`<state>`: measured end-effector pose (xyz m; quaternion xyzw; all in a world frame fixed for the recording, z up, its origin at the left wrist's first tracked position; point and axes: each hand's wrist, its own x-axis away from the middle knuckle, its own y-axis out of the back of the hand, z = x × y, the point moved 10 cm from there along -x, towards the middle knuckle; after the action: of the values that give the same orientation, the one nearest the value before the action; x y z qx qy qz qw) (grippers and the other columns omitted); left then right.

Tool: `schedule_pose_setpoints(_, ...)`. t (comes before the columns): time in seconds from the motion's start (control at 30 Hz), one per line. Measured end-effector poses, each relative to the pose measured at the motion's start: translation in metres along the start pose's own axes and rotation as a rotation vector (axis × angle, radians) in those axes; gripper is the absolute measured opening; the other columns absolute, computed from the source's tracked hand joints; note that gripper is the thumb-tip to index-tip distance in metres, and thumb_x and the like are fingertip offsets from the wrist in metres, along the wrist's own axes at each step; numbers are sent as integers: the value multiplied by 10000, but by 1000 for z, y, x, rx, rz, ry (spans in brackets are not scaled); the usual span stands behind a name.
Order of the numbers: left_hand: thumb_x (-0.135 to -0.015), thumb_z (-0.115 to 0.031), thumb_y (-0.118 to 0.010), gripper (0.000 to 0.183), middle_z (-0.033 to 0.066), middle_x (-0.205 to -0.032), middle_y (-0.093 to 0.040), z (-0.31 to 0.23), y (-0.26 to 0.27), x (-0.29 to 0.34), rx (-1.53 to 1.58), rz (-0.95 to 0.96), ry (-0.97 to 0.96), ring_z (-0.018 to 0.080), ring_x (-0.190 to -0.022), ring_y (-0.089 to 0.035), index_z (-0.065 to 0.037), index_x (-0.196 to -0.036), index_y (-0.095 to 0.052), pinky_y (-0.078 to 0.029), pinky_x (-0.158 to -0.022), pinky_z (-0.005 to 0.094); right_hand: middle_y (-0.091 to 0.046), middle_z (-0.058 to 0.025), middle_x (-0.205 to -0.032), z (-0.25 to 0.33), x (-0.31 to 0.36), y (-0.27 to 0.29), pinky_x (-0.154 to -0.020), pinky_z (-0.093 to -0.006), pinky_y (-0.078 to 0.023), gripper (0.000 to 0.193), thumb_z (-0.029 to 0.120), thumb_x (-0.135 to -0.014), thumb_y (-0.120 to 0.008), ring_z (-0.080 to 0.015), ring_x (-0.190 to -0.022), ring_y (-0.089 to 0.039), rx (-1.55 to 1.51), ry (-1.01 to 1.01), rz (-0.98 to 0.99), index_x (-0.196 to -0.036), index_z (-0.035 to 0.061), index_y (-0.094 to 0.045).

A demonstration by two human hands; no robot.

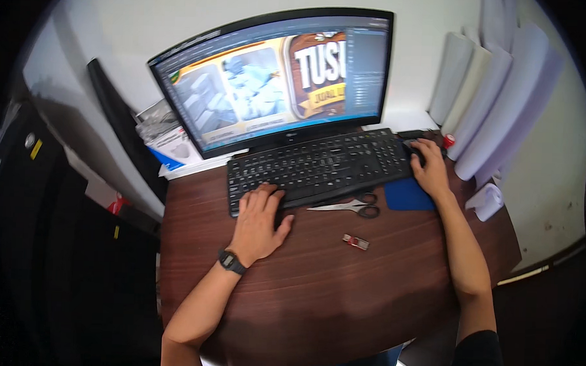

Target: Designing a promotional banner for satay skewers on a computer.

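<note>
My left hand (pixel 259 226) rests at the lower left corner of a black keyboard (pixel 326 161), fingers apart on its keys and thumb out over the desk. A dark digital watch (pixel 231 261) is on that wrist. At the keyboard's right end, my right hand (pixel 431 168) curls over a black mouse (pixel 410 147), which it mostly hides. A blue mouse pad (pixel 409 196) lies partly under the right hand and wrist. Behind the keyboard a lit monitor (pixel 258 85) displays a graphic layout with pictures and large lettering.
Scissors (pixel 347 205) lie just in front of the keyboard, with a small red and silver USB stick (pixel 355 242) nearer me on the brown desk (pixel 302 286). Tall paper rolls (pixel 502 93) lean at the right, near a small white roll (pixel 486 201). A box (pixel 171 146) stands left of the monitor.
</note>
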<state>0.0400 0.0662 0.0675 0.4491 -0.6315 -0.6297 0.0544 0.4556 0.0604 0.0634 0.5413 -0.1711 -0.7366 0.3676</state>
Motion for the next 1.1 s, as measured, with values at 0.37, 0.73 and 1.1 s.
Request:
schedule_pose_setpoints(0.37, -915, -271, -731, 547, 187, -1383, -542, 5, -2, 2, 29, 4, -12, 361, -1327, -509, -3, -1363, -568, -334, -1158, 522, -626, -201, -1342, -1, 0, 0, -1085, -438, -477, 311, 95, -932, -623, -399, -1261, -587, 67, -50, 14, -1226, 11, -678)
schedule_pose_setpoints(0.73, -900, -252, -745, 556, 191, -1419, -536, 0, -5, -3, 23, 30, 14, 399, -1346, -482, -13, -1375, -582, -339, -1168, 494, -634, -210, -1327, -5, 0, 7, -1083, -448, -481, 313, 87, -928, -627, -400, -1258, -596, 47, -68, -1, -1225, 4, -678)
schedule_pose_setpoints(1.1, -895, -254, -749, 576, 191, -1416, -534, 1, -6, -2, 5, 31, 17, 401, -1333, -488, -10, -1385, -569, -339, -1164, 498, -634, -211, -1323, -2, 0, 6, -1079, -449, -485, 308, 93, -934, -638, -397, -1253, -597, 47, -70, 5, -1227, 11, -685)
